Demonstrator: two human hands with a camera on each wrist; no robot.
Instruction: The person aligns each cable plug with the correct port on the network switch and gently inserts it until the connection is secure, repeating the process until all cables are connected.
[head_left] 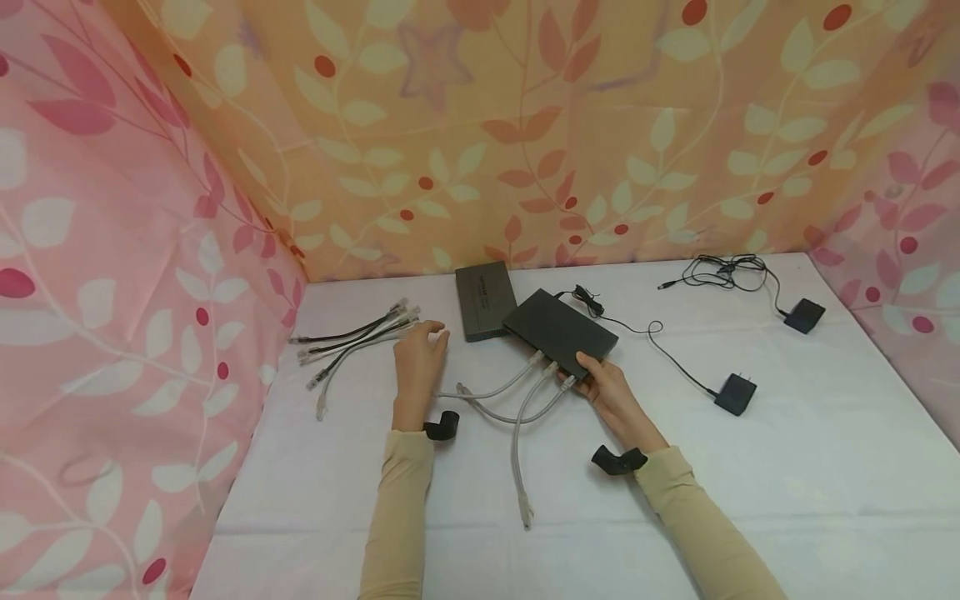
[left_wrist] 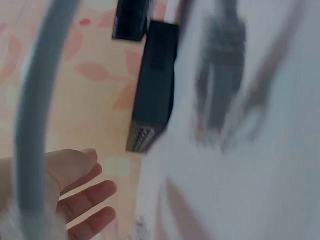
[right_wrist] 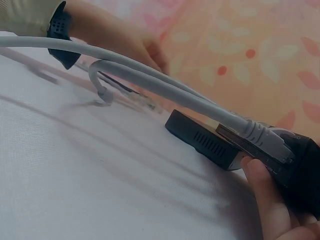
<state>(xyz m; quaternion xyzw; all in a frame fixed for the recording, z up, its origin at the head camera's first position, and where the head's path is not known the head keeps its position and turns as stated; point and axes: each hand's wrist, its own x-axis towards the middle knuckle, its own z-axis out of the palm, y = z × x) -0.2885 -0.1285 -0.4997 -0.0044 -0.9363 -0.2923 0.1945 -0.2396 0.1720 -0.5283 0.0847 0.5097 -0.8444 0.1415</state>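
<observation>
In the head view my right hand (head_left: 611, 396) grips the near right corner of a black network switch (head_left: 561, 333), thumb on top. Three grey Ethernet cables (head_left: 517, 433) are plugged into its near edge, and their other ends hang toward the table. The right wrist view shows my fingers (right_wrist: 267, 192) under the switch beside a cable plug (right_wrist: 270, 142). My left hand (head_left: 420, 367) is over the table, near the ends of several loose grey and black Ethernet cables (head_left: 356, 342). Its fingers (left_wrist: 87, 197) are loosely bent in the left wrist view, with nothing between them.
A second dark network switch (head_left: 483, 302) lies at the back, just left of the held one. A power adapter (head_left: 735, 394) has its cord running to the held switch. Another adapter (head_left: 804, 316) with a coiled cord lies back right. Floral cloth (head_left: 525, 133) hangs behind the table.
</observation>
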